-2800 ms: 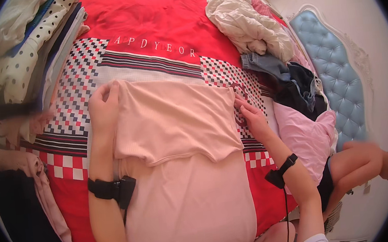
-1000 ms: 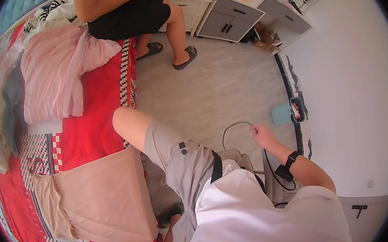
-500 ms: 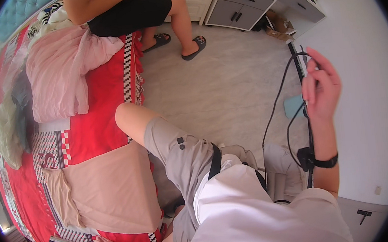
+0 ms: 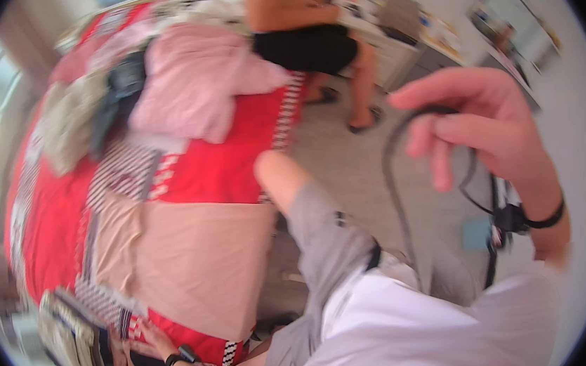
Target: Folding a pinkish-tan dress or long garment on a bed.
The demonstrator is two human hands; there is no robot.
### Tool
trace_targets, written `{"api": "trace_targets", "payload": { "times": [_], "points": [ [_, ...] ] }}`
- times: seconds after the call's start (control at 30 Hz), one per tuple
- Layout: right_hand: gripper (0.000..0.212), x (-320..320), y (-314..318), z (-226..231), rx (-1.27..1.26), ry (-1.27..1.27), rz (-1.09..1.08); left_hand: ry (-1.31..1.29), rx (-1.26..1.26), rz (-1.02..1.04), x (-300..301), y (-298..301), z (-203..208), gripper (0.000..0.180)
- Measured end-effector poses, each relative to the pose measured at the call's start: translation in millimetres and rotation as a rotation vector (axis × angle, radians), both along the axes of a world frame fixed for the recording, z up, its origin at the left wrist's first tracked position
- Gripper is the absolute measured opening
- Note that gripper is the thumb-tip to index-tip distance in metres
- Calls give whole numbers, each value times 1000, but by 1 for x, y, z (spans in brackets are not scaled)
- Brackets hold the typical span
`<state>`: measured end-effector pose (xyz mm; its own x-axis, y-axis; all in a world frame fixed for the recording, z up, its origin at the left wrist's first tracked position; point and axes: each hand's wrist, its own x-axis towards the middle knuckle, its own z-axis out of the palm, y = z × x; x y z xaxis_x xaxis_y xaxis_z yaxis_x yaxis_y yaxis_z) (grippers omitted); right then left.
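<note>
My right hand (image 4: 485, 129) is raised close to the camera, its fingers curled around a loop of black cable (image 4: 396, 194). The cable hangs down past my grey-trousered knee (image 4: 326, 229) and my white shirt. A black band sits on that wrist. My left hand (image 4: 141, 341) rests flat on the near edge of the red patterned bed (image 4: 228, 168), low at the left, and holds nothing. Next to it lies a flat, folded pale pink garment (image 4: 202, 262). The picture is blurred.
A heap of clothes, with a pink piece (image 4: 193, 94) on top, lies on the far part of the bed. Another person (image 4: 307, 40) in black shorts sits at its edge. A stack of patterned fabric (image 4: 67, 332) is by my left hand. Drawers (image 4: 399, 39) stand beyond the grey floor.
Both hands were on the pink garment at first. My right hand then picked up the cable from the floor side and has lifted it close to the camera.
</note>
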<state>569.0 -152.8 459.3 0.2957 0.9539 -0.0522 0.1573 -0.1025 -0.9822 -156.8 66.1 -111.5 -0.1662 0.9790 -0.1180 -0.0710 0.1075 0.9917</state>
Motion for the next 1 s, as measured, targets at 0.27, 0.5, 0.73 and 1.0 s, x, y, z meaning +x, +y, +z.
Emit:
{"api": "trace_targets", "payload": {
  "times": [0.27, 0.5, 0.73, 1.0],
  "points": [
    [28, -99, 160, -16, -606, -570, 915, -221, -142, 416, 67, 16, -10, 49],
    [28, -203, 331, -149, -579, -1061, 1831, -36, -163, 502, 75, -13, -12, 47],
    [38, -269, 382, -292, -1091, -836, 2206, -13, -47, 385, 99, -17, 21, 44],
    [53, -253, 420, -351, -1345, -711, 2045, 584, 13, 300, 111, -17, 51, 47]
  ]
}}
